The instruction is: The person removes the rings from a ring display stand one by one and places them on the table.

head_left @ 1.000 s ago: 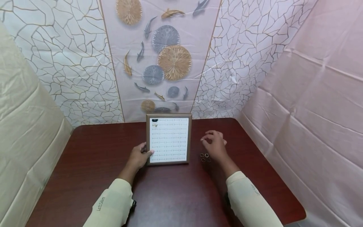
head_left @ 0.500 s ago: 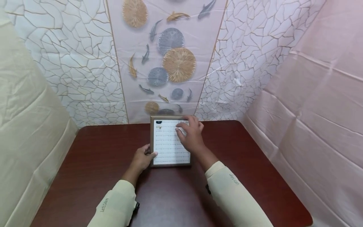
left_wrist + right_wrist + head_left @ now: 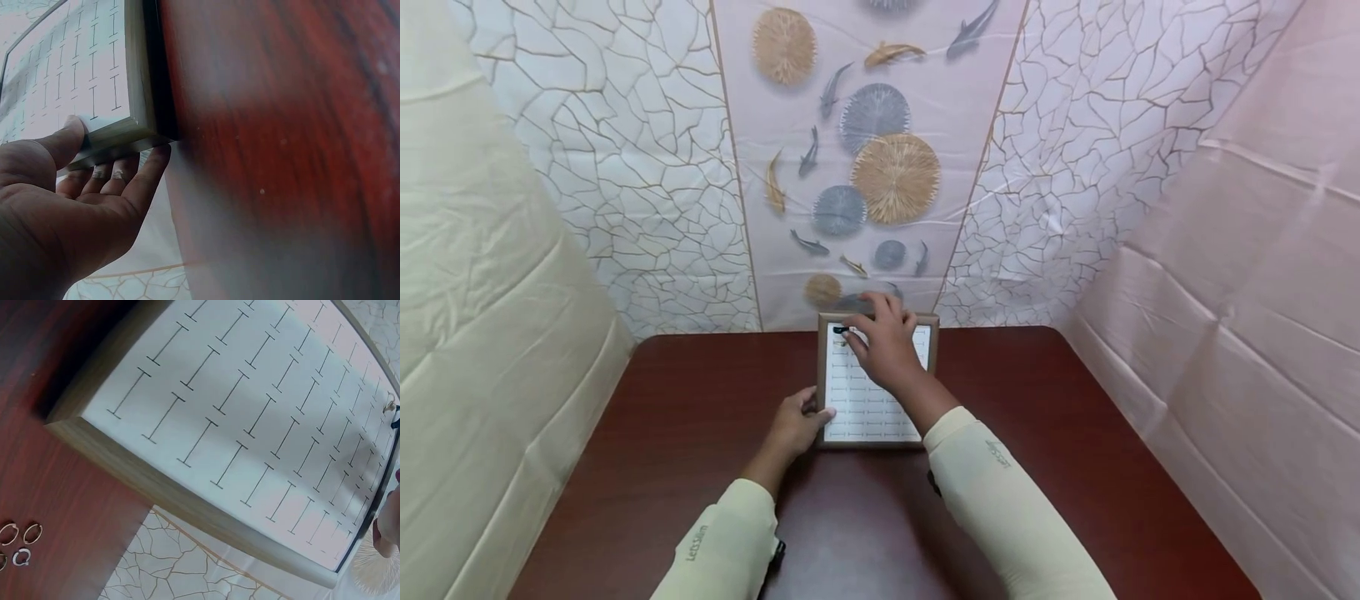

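Observation:
A wood-framed white ring display board (image 3: 867, 417) stands upright on the table, with rows of short slits. My left hand (image 3: 793, 423) grips its left edge, thumb (image 3: 70, 139) on the front and fingers behind. A black ring (image 3: 838, 331) sits in the top-left slit, with a gold ring (image 3: 389, 407) just below it. My right hand (image 3: 887, 346) is in front of the board's top, thumb and index fingertips close together beside the black ring. Whether something small is between those fingertips cannot be seen. Its fingers (image 3: 386, 531) show only partly in the right wrist view.
Several loose rings (image 3: 32, 534), one of them silver (image 3: 21, 557), lie on the dark red table (image 3: 700, 400) to the board's right. A patterned cloth backdrop (image 3: 647, 208) hangs behind the table, and plain cloth (image 3: 1210, 308) hangs on both sides.
My right hand has moved left and up from beside the loose rings, across the board to its top-left corner. My left hand keeps its hold on the board. The head view has shifted slightly.

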